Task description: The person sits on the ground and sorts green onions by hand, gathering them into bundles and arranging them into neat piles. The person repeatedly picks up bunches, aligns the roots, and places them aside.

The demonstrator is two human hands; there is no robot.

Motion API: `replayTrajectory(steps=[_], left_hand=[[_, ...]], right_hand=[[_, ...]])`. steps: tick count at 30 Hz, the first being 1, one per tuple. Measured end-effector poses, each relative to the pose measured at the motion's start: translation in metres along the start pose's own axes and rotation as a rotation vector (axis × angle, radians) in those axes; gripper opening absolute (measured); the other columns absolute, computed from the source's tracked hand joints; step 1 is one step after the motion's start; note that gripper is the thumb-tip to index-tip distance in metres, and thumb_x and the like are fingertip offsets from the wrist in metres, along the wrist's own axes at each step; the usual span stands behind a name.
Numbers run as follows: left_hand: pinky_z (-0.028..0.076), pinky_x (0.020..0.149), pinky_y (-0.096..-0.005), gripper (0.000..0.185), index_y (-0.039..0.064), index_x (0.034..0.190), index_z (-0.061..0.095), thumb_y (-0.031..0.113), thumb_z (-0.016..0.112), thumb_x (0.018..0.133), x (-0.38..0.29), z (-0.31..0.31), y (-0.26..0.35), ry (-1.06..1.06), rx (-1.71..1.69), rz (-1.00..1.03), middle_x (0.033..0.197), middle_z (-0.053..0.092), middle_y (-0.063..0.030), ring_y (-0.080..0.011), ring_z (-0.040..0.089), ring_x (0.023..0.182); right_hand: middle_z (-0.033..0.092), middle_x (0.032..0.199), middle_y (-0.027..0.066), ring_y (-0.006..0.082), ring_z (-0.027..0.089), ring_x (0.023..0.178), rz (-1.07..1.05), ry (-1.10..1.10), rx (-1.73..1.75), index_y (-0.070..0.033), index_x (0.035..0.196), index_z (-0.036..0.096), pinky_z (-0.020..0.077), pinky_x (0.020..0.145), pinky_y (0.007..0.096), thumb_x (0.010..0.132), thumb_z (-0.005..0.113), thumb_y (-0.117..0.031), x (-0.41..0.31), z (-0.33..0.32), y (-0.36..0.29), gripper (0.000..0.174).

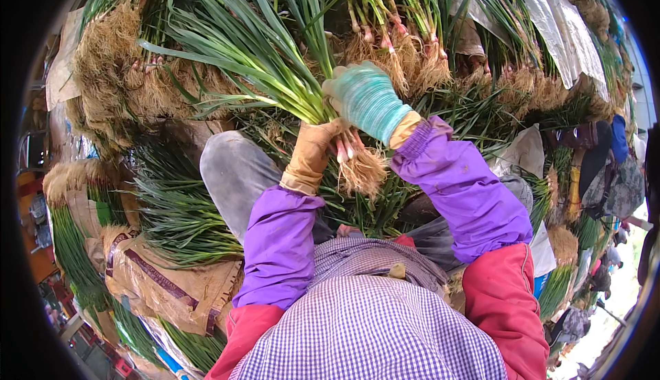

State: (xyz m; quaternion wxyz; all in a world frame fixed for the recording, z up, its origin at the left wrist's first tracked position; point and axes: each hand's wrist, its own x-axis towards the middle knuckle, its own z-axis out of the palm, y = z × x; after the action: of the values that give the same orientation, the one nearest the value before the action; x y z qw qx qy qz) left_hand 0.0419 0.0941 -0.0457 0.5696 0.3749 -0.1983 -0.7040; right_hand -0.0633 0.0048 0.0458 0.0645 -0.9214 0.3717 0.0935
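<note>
A bunch of green garlic plants (294, 88), with long green leaves, pinkish stem bases and tan roots, is held in front of me. My left hand (312, 148), in a tan glove, grips the bunch just above the roots, which hang out to the right. My right hand (363, 96), in a teal knitted glove with pale fingers, is against the right side of the stems; its fingertips are blurred, so whether it grips a stem is unclear. Beyond my hands, more rooted plants (397, 44) lie with their leaves pointing away from me.
Rooted bundles (108, 60) line the far side. Cut leaves (371, 210) cover the ground between my knees. At left are a leafy pile (185, 210) and a woven sack (160, 287). White plastic sheeting (562, 29) lies at upper right. A person (613, 173) is at the right edge.
</note>
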Motion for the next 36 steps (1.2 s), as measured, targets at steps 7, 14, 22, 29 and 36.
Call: replayTrajectory(steps=[7,14,22,29,36], left_hand=[[0.061,0.061,-0.0381,0.051,-0.003,0.134,0.047,0.004,0.061,0.086,-0.013,0.007,0.017,-0.129,-0.379,-0.154,0.089,0.065,-0.0092,-0.0183,0.064,0.073],[0.044,0.085,-0.0271,0.019,0.004,0.107,0.051,0.011,0.061,0.092,-0.003,0.005,0.027,-0.608,-0.861,0.008,0.064,0.046,0.0073,-0.0051,0.047,0.058],[0.056,0.087,-0.0342,0.047,-0.004,0.132,0.045,0.018,0.059,0.092,0.002,0.016,0.018,-0.113,-0.439,-0.01,0.102,0.065,-0.0103,-0.0186,0.066,0.087],[0.058,0.061,-0.0237,0.039,-0.003,0.128,0.052,0.016,0.056,0.094,0.003,-0.008,-0.001,-0.234,-0.392,-0.153,0.108,0.067,-0.0152,-0.0222,0.066,0.099],[0.057,0.083,-0.0422,0.038,0.0,0.126,0.054,0.016,0.059,0.092,0.0,-0.002,-0.002,-0.172,-0.45,-0.153,0.12,0.064,-0.0171,-0.0276,0.067,0.095]], right_hand=[[0.067,0.089,0.0109,0.0292,0.067,0.084,0.655,0.353,0.105,-0.01,0.09,0.069,0.0526,0.076,0.0414,0.085,0.064,-0.025,-0.009,0.03,0.054,0.017],[0.067,0.096,0.018,0.0324,0.065,0.091,0.641,0.5,0.234,-0.006,0.103,0.067,0.0511,0.081,0.0415,0.09,0.059,-0.033,0.014,0.041,0.111,0.031],[0.065,0.074,0.0034,0.0066,0.056,0.058,0.366,0.445,1.679,-0.001,0.095,0.068,0.0459,0.047,0.0198,0.092,0.063,-0.023,-0.079,0.025,0.036,0.023],[0.065,0.078,0.0148,0.0315,0.065,0.072,0.224,0.532,0.837,0.002,0.093,0.067,0.0516,0.064,0.035,0.088,0.064,-0.015,-0.097,0.052,-0.016,0.017],[0.066,0.075,0.0114,0.0212,0.064,0.062,0.28,0.784,0.724,-0.002,0.086,0.068,0.0518,0.053,0.0325,0.093,0.063,-0.02,-0.104,0.058,-0.02,0.019]])
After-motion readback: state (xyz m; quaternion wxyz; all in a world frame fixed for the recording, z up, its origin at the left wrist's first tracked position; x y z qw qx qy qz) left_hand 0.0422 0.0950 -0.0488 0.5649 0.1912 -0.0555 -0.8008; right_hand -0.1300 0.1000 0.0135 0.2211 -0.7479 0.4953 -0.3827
